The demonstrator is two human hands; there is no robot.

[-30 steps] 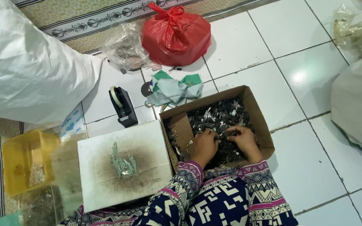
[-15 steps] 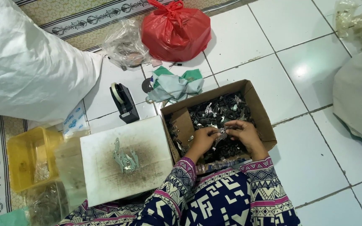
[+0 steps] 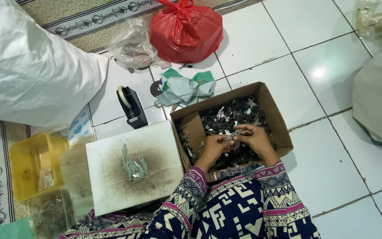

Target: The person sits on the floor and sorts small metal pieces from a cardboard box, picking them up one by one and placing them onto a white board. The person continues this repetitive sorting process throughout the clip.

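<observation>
Head view: left hand (image 3: 214, 146) and right hand (image 3: 254, 138) both pinch one small metal piece (image 3: 234, 134) over the cardboard box (image 3: 276, 116).

Bright, even overhead light, glare spot on floor tiles (image 3: 319, 73), sharp focus

Both hands (image 3: 237, 141) meet inside the cardboard box (image 3: 279, 119) over its small parts (image 3: 231, 117); the board (image 3: 131, 166) lies left, the tape dispenser (image 3: 132, 106) beyond it.
</observation>
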